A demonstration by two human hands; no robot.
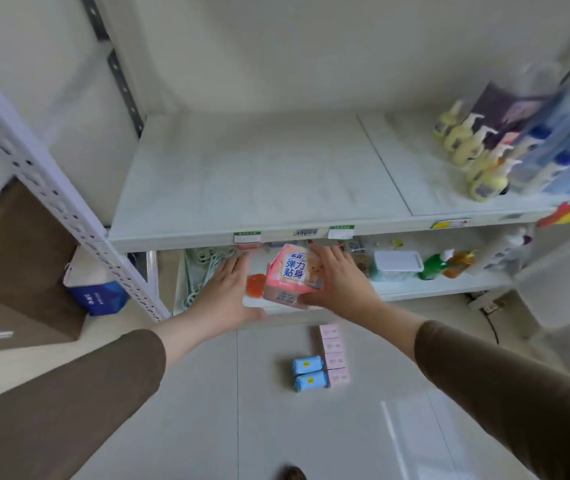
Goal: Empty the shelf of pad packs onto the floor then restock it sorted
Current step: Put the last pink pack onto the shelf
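Brown cardboard of a large box (17,268) fills the far left, standing on the floor (179,410) beside a white and blue bag (94,289). A white perforated shelf post (51,199) slants down in front of them. Next comes the shelf (242,178), a pale board whose left and middle parts lie bare, with small price labels (247,236) along its front edge.

Below that edge, the left hand (229,289) reaches forward with its fingers straight and spread, holding nothing; it sits just left of a pink pad pack (294,275). An orange round item (255,285) shows between that hand and the pack. Pale green cords (204,268) lie on the lower shelf behind the left hand.

The pink pad pack (printed with blue characters on a white panel) is held in the air in front of the lower shelf. The right hand (340,280) grips it from the right side, fingers curled over its top and side.

Down on the floor, below the hands, a row of pink pad packs (334,355) lies touching two blue pad packs (309,373) at its left.

Further right, the lower shelf carries a white-lidded tub (396,265) and a green bottle (434,266). On the upper shelf's right end stand yellow pump bottles (473,154) and blue packages (563,150), blurred. Both sleeves (518,393) are brown.
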